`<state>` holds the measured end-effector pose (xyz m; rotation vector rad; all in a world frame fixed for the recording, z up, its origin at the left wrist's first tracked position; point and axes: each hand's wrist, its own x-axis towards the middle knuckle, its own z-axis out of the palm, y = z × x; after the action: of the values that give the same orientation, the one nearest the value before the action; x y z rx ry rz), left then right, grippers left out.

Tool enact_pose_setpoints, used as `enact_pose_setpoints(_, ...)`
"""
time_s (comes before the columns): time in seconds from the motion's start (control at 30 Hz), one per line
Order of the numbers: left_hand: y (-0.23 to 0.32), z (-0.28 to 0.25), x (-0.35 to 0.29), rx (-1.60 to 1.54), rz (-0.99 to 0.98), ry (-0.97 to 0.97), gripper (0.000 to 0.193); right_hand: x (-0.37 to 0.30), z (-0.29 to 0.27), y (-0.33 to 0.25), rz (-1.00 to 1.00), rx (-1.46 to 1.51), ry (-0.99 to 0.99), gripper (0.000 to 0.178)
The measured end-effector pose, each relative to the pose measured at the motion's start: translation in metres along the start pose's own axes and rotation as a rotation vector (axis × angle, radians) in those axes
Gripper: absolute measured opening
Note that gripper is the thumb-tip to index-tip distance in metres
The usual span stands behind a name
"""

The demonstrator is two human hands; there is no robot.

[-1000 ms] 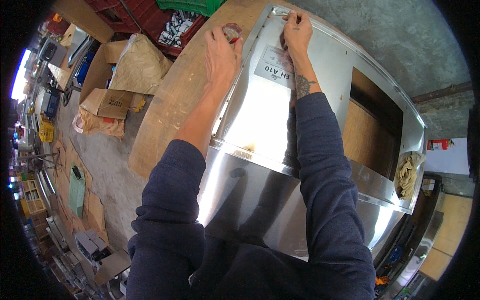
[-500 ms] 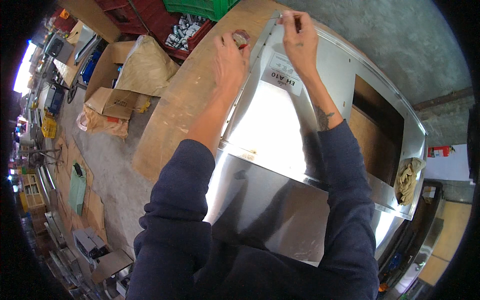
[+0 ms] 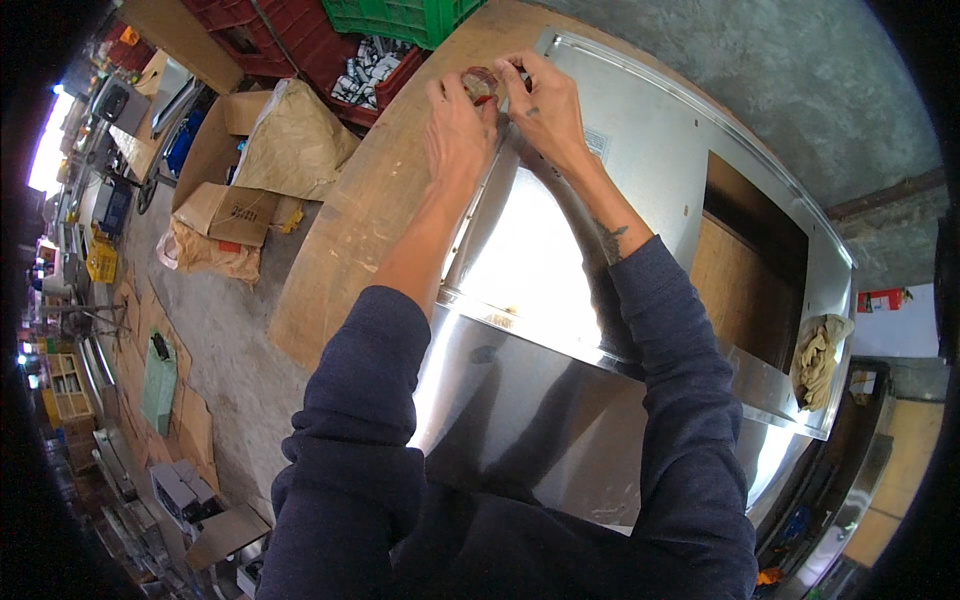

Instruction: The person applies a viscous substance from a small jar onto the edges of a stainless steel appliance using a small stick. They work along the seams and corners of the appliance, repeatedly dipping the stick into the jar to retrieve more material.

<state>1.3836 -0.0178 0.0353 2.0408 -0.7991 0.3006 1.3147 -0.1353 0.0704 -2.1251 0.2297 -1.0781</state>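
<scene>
Near the far left edge of the shiny sheet-metal housing (image 3: 640, 130), my left hand (image 3: 458, 135) grips a small round roll of tape (image 3: 479, 82), clear with a reddish core. My right hand (image 3: 548, 108) is right beside the roll, thumb and fingertips pinched together at its side. Whatever those fingertips hold is too small to make out. Below both wrists, the metal reflects bright light, and a printed label (image 3: 597, 145) is mostly covered by my right hand and forearm. The housing has a large rectangular opening (image 3: 745, 270) on its right part.
The housing rests on a wooden tabletop (image 3: 345, 240). A crumpled cloth (image 3: 822, 360) lies at its right end. Beyond the table's left side are a cardboard box (image 3: 225, 205), a red crate (image 3: 400, 80) of small metal parts and a green crate (image 3: 400, 18). A concrete wall (image 3: 800, 90) runs behind.
My right hand has come from the housing's far corner leftward and nearer, to the tape roll. The left hand has stayed nearly in place, holding the roll.
</scene>
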Motion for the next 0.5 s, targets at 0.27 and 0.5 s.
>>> enact_pose_setpoints(0.27,-0.009,0.005,0.000,-0.033,0.026,0.037,0.055,0.014,-0.010,-0.005,0.101,0.040,0.177,0.029)
enact_pose_setpoints(0.5,-0.002,0.006,0.001,0.009,0.055,0.031,0.050,0.055,-0.038,0.067,0.120,-0.104,0.563,0.030)
